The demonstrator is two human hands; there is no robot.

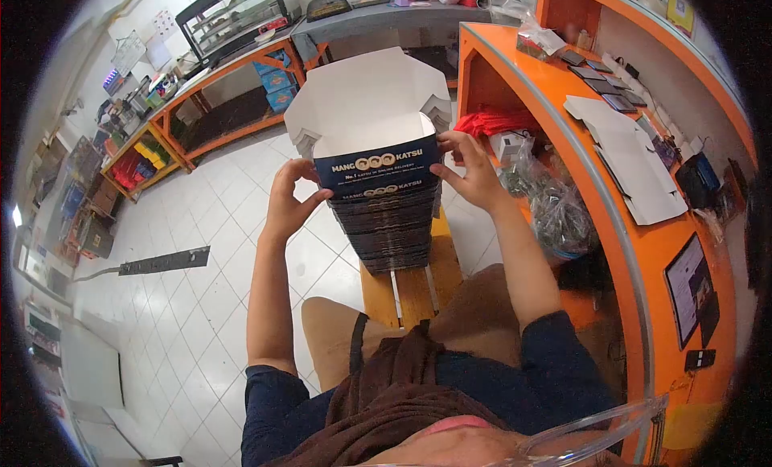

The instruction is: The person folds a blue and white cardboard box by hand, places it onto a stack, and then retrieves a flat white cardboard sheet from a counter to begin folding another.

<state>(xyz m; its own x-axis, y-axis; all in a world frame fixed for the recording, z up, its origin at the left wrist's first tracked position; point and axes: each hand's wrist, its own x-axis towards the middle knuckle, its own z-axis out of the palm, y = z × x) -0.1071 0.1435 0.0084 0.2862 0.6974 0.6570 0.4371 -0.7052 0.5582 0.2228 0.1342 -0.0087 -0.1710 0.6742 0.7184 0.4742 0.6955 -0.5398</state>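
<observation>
A paperboard food box [376, 168] with a dark blue front printed "MANG KATSU" sits on top of a tall stack of similar boxes [384, 235]. Its white inside faces up, and its lid is folded back on the far side. My left hand [293, 195] pinches the box's left front corner, thumb on the printed face. At the right front corner my right hand [473, 171] grips it the same way. Both hands' fingertips are partly hidden behind the box edges. The stack stands on a yellow wooden bench [376, 298] between my knees.
To my right runs an orange counter [555, 81] with a flat white cardboard sheet [623, 157] and a tablet [690, 286]. Plastic bags [559, 213] lie beneath it. A display case [233, 24] stands at the back left. A black strip [165, 261] crosses the tiled floor.
</observation>
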